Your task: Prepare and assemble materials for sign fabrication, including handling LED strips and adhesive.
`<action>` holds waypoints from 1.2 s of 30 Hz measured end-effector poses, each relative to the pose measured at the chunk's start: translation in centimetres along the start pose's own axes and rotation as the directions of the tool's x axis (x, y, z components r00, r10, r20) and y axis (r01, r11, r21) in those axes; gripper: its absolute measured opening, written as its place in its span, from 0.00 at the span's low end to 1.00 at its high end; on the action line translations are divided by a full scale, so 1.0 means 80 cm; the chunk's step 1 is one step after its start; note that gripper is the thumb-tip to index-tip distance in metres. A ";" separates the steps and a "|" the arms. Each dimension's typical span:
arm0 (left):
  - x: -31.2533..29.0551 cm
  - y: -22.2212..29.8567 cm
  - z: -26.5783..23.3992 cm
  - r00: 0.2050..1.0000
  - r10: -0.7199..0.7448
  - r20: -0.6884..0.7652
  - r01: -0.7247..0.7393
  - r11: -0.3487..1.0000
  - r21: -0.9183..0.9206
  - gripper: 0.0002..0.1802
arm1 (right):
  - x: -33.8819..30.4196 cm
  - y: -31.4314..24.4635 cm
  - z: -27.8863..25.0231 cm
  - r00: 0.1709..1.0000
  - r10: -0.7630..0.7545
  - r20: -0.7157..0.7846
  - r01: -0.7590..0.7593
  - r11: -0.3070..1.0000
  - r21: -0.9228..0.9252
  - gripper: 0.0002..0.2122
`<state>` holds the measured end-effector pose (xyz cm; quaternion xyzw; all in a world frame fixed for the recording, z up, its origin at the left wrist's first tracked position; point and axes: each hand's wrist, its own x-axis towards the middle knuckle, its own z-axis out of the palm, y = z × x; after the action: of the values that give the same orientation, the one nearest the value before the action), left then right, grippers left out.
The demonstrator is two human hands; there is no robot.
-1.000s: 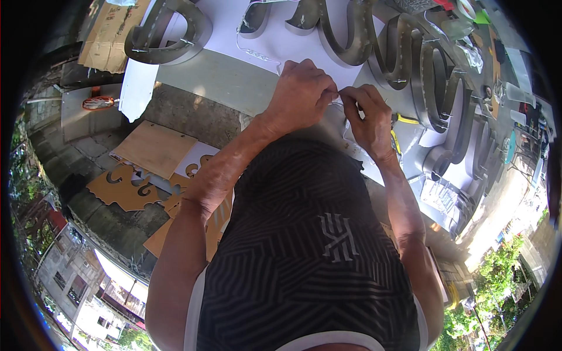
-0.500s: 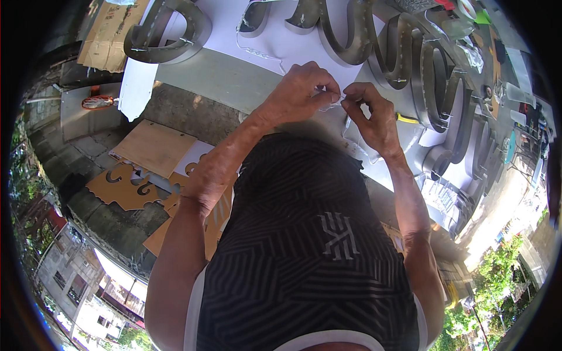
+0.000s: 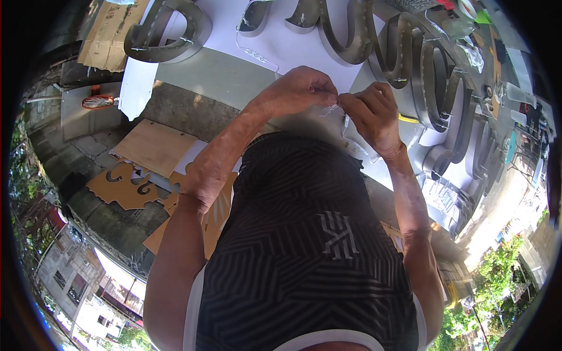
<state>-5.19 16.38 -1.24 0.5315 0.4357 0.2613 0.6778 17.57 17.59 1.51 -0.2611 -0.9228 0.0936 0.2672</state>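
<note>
Over the near edge of the table, both my hands are brought together in a pinch. The fingertips of my left hand [image 3: 302, 90] press on a thin white wire [image 3: 329, 110], whose loose strands show just below them. My right hand [image 3: 373, 112] closes on the same wire, its fingertips almost touching the left ones; the exact grip is hidden. From the left hand a wire string [image 3: 257, 57] with small light modules runs back to a grey metal letter shell [image 3: 256, 26]. Larger curved letter shells, dotted inside with lights, lie beyond, including one script shape [image 3: 353, 55].
White sheets [image 3: 281, 50] lie under the letters. A rounded letter shell [image 3: 175, 57] sits far left, next to a cardboard box [image 3: 105, 47]. A yellow-handled tool [image 3: 408, 119] is right of my hand. Cut brown boards [image 3: 126, 190] lie lower left. An orange-handled tool [image 3: 98, 102] is at left.
My right hand has turned inward, its fingers folding closer together near the left fingertips. The left hand has dipped slightly, and the wire strands now hang below it.
</note>
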 end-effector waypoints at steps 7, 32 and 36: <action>0.007 -0.015 0.004 1.000 0.011 -0.029 -0.009 0.997 0.079 0.12 | -0.001 0.001 0.007 0.998 -0.058 0.010 0.058 0.997 -0.042 0.11; -0.005 -0.021 0.029 0.984 0.001 -0.177 -0.026 0.990 -0.137 0.10 | -0.008 0.004 0.010 0.990 0.105 0.100 -0.121 0.976 0.178 0.12; -0.003 -0.026 0.022 0.992 -0.018 -0.122 0.007 0.996 -0.091 0.12 | -0.007 0.002 0.013 0.987 0.121 0.108 -0.137 0.977 0.163 0.13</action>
<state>-3.99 14.68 -3.01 0.4805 0.4676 0.3088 0.6747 17.44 17.43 0.33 -0.2919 -0.9045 0.2016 0.2366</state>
